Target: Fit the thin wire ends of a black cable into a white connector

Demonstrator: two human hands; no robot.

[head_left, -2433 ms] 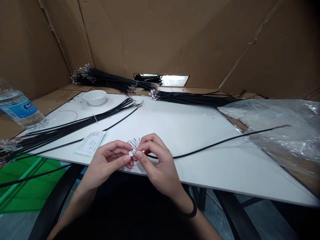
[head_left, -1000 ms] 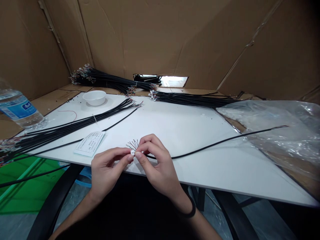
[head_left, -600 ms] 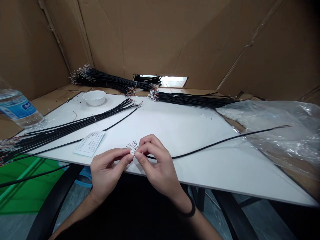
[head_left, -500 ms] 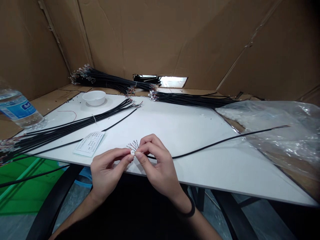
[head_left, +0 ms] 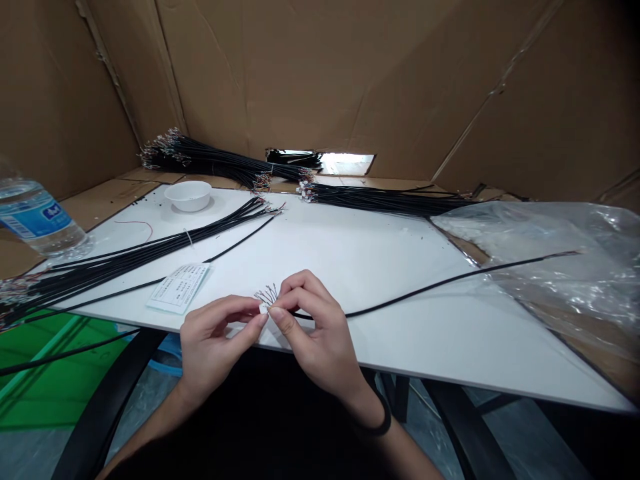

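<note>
Near the front edge of the white table [head_left: 320, 253], my left hand [head_left: 215, 340] pinches a small white connector [head_left: 264, 309] between thumb and forefinger. My right hand [head_left: 320, 333] is closed just beside it, thumb and fingers gripping the end of a black cable [head_left: 420, 291]. Thin loose wires [head_left: 267, 292] fan out from that end, above the fingertips. Behind my right hand the cable runs off to the right, to its other stripped end. Whether a wire sits in the connector I cannot tell; the fingertips hide it.
A tied bundle of black cables [head_left: 150, 250] and a printed paper label [head_left: 180, 288] lie on the left. Behind stand a white bowl [head_left: 189, 197] and more cable bundles [head_left: 380, 199]. A water bottle [head_left: 40, 217] is far left, a clear plastic bag [head_left: 560, 267] right. Cardboard walls [head_left: 310, 80] enclose the table.
The hands stay nearly in place. The white connector and the left fingertips have shifted slightly down and left, and the connector has tilted a little.
</note>
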